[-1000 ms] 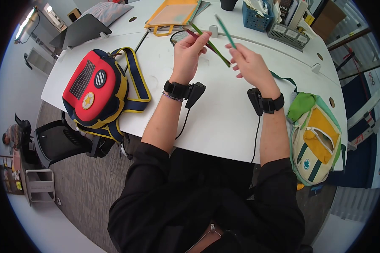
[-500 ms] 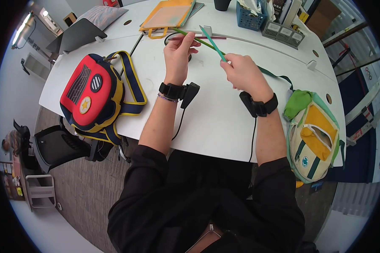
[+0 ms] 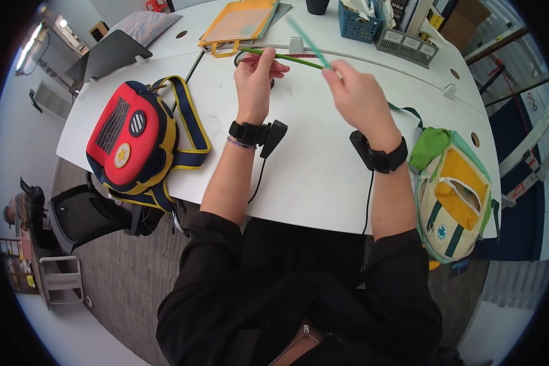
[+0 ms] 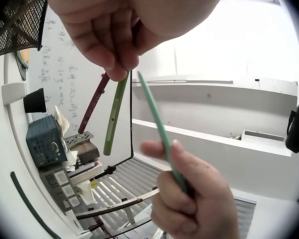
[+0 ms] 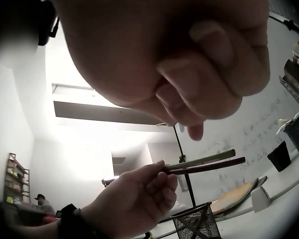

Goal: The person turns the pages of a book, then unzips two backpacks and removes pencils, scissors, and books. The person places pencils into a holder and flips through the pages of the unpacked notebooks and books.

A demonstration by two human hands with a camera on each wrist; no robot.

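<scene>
My left hand [image 3: 254, 85] is raised over the far part of the table, thumb and fingers pinching a green pencil [image 4: 116, 117] and a dark red pencil [image 4: 93, 105]. Both stick out past the fingertips and spread apart in the left wrist view. My right hand [image 3: 364, 100] grips a teal pencil [image 4: 157, 117] near its lower end. Its narrow tip points up and away, blurred in the head view. A black mesh pen cup [image 5: 197, 221] stands behind the left hand, mostly hidden by it in the head view.
On the left of the white table [image 3: 311, 183] lies a red and navy backpack [image 3: 128, 134]; a beige and green backpack [image 3: 454, 195] is at the right edge. A yellow folder [image 3: 241, 24], a blue basket [image 3: 358, 23] and a grey organizer [image 3: 407, 47] sit at the back.
The left hand has moved slightly left and turned the green and red pencils flatter. The teal pencil crossed over the green one, then the right hand lifted it slightly away to the right.
</scene>
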